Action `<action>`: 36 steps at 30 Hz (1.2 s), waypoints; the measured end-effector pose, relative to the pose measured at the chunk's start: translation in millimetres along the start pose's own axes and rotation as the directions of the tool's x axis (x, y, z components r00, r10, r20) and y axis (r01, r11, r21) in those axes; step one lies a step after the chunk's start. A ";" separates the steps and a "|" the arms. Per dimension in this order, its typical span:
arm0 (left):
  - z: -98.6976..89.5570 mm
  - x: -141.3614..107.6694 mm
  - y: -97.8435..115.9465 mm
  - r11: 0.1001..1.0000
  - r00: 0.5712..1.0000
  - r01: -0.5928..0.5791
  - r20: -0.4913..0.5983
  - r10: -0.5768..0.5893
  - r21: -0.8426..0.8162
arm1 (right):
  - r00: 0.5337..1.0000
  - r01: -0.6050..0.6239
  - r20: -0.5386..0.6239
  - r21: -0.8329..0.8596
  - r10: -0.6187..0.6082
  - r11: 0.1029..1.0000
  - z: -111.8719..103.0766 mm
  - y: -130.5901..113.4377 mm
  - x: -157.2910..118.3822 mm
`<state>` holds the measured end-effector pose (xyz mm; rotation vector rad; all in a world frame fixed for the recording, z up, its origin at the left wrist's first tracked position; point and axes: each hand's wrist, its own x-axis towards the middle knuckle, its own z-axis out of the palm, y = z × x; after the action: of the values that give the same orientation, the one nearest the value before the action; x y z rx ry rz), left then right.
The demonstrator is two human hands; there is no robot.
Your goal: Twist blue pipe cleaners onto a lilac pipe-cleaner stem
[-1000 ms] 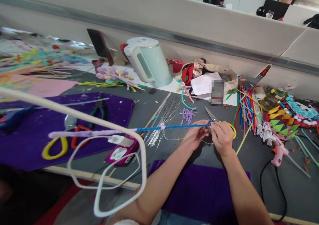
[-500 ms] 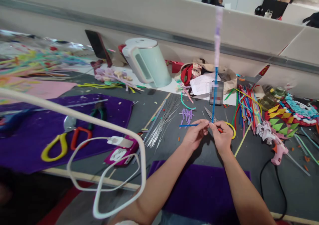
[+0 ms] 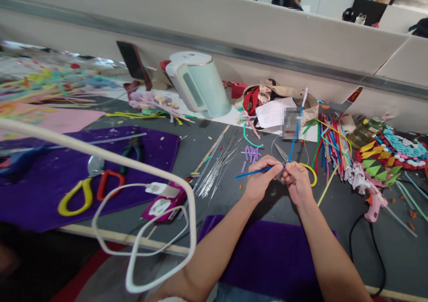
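Note:
A thin blue strip (image 3: 295, 137) with a pale lilac tip rises from between my fingertips, leaning slightly right. My left hand (image 3: 262, 177) pinches blue strip material near its lower end, and a blue length (image 3: 247, 174) sticks out leftward from under the fingers. Close against it, my right hand (image 3: 297, 181) pinches the base of the upright part. Scissors with yellow handles (image 3: 313, 175) lie on the table just behind my right hand, partly hidden by it. Short purple pieces (image 3: 252, 152) lie behind my left hand.
Silver wires (image 3: 219, 163) lie left of my hands. A kettle (image 3: 209, 85) and a cloth bag (image 3: 309, 110) stand behind. Colourful strips (image 3: 334, 146) and a pink glue gun (image 3: 376, 206) are right. A white cable (image 3: 192, 204) loops in the left foreground; purple cloth (image 3: 267, 257) lies below my arms.
The upright strip's top has dropped from high in the view and tilted right. The blue length at left shows longer, and my left hand's fingers have shifted slightly.

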<state>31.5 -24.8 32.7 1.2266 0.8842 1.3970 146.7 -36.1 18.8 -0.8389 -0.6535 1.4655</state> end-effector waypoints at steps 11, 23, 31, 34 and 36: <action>2.2 -1.0 2.6 0.998 0.998 0.053 -0.018 -0.053 -0.026 | 0.995 0.088 -0.040 -0.117 -0.094 0.989 0.6 -1.3 -0.7; 1.3 1.9 -4.7 0.988 0.993 0.119 -0.004 -0.120 -0.100 | 0.978 0.181 -0.065 -0.205 -0.198 0.962 0.0 1.2 1.2; 2.4 2.3 -4.0 0.984 0.988 0.146 -0.042 -0.151 -0.098 | 0.979 0.167 -0.075 -0.219 -0.187 0.961 -1.7 2.6 2.9; 3.4 3.8 -7.7 0.956 0.971 0.229 -0.032 -0.239 -0.181 | 0.977 0.171 -0.082 -0.244 -0.196 0.955 -4.4 3.0 4.9; 2.9 5.0 -10.2 0.939 0.963 0.255 -0.026 -0.268 -0.230 | 0.979 0.160 -0.082 -0.257 -0.186 0.953 -6.4 3.8 6.4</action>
<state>36.9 -18.2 24.7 0.8672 0.8672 1.2814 149.9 -30.6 11.3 -1.0192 -0.8221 1.1869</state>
